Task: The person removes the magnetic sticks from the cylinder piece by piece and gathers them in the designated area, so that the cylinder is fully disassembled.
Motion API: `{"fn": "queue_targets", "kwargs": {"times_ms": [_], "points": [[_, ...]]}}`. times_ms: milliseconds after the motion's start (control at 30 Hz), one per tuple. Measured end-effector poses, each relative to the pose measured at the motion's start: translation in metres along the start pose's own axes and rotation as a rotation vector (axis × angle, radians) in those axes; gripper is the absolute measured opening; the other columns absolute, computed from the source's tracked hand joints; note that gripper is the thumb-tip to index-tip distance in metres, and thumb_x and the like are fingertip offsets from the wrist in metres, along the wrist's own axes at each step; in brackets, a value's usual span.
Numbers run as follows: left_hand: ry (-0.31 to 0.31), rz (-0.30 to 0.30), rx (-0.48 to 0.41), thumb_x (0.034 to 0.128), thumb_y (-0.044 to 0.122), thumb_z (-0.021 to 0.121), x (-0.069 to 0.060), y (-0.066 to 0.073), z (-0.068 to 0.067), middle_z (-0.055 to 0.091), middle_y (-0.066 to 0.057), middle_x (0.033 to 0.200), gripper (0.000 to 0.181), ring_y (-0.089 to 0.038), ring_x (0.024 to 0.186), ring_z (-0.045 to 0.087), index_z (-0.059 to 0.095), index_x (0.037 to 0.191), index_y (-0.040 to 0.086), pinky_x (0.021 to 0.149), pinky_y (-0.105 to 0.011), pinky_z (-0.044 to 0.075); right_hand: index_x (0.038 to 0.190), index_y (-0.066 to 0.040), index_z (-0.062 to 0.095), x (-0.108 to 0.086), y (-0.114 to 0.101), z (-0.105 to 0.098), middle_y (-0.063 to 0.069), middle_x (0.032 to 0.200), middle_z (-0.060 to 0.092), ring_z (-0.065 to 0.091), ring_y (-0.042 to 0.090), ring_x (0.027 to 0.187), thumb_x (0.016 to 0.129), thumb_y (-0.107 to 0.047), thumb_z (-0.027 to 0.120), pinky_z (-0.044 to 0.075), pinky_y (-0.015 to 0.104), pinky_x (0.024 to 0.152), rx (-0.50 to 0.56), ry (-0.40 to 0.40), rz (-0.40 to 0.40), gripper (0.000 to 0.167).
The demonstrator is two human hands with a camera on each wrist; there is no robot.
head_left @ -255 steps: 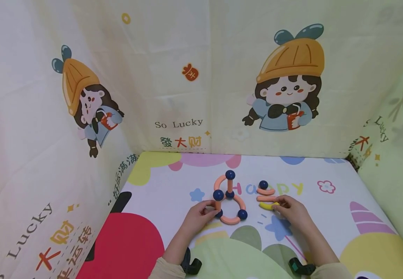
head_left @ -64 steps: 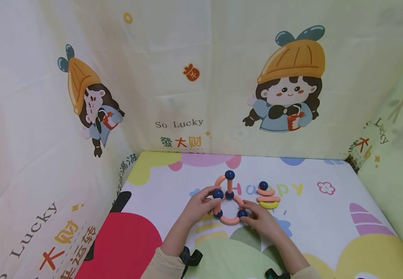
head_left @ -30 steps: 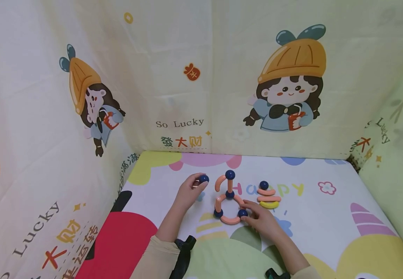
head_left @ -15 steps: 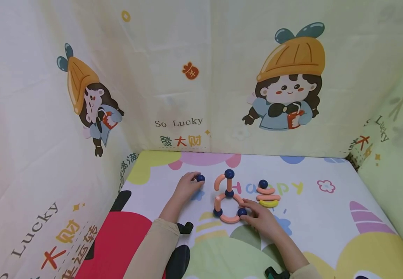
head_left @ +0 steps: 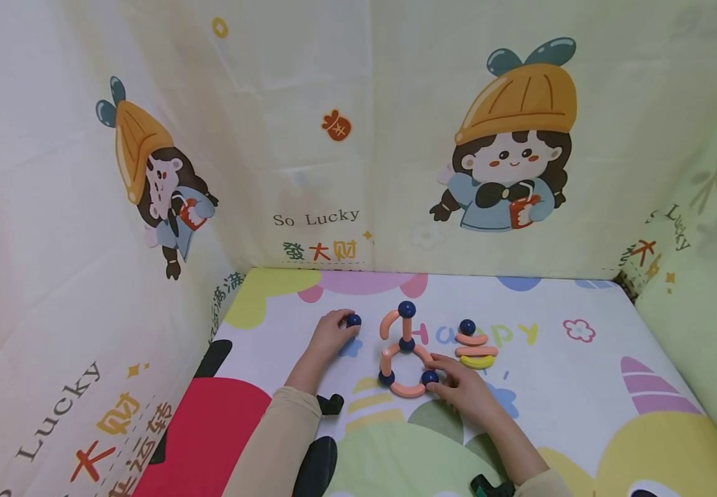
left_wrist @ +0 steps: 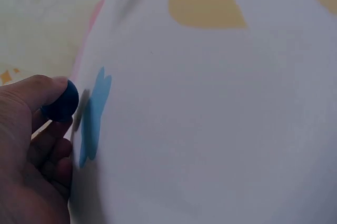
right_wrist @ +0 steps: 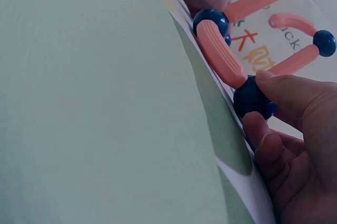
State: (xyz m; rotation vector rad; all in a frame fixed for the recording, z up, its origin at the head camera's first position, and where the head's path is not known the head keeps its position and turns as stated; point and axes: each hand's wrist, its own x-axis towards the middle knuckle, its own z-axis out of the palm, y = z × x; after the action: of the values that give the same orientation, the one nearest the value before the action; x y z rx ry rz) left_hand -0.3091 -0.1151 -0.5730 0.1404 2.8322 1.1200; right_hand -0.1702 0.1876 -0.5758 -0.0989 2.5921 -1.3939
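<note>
A navy ball [head_left: 354,320] is pinched between the thumb and fingers of my left hand [head_left: 329,337], off to the left of a magnetic stick-and-ball build. I cannot tell if the ball touches the table. The build has a ring of curved orange sticks [head_left: 408,391] joined by navy balls. Its back upright stick [head_left: 406,328] carries a navy ball [head_left: 406,309], from which a curved orange stick [head_left: 388,324] hangs with one end free. The front-left upright [head_left: 386,360] has a bare top. My right hand [head_left: 462,388] pinches the ring's front-right ball [right_wrist: 253,97].
Right of the build lie a loose navy ball [head_left: 467,327], a curved orange stick [head_left: 472,339], a straight orange stick [head_left: 476,351] and a curved yellow stick [head_left: 477,362]. Printed cloth walls [head_left: 308,159] enclose the patterned table [head_left: 557,386] at the back and sides.
My left hand has taken the navy ball off the front-left upright and carried it left and away. Earlier, my right hand moved from the loose sticks to the ring's front-right ball, where it stays.
</note>
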Motion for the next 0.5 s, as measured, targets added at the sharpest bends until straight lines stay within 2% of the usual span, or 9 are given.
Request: {"fn": "queue_targets", "kwargs": {"times_ms": [500], "points": [[-0.021,-0.024,-0.013,0.0891,0.032,0.072,0.0005,-0.0004,0.0014,0.060,-0.010,0.132,0.053,-0.029,0.127,0.053,0.057,0.138,0.019,0.110,-0.047,0.040,0.130,-0.028,0.064,0.0003,-0.0001,-0.0008,-0.003,0.148,0.050,0.054,0.013,0.067,0.088,-0.032,0.075,0.047,0.026,0.053,-0.015,0.003,-0.022,0.044]]}}
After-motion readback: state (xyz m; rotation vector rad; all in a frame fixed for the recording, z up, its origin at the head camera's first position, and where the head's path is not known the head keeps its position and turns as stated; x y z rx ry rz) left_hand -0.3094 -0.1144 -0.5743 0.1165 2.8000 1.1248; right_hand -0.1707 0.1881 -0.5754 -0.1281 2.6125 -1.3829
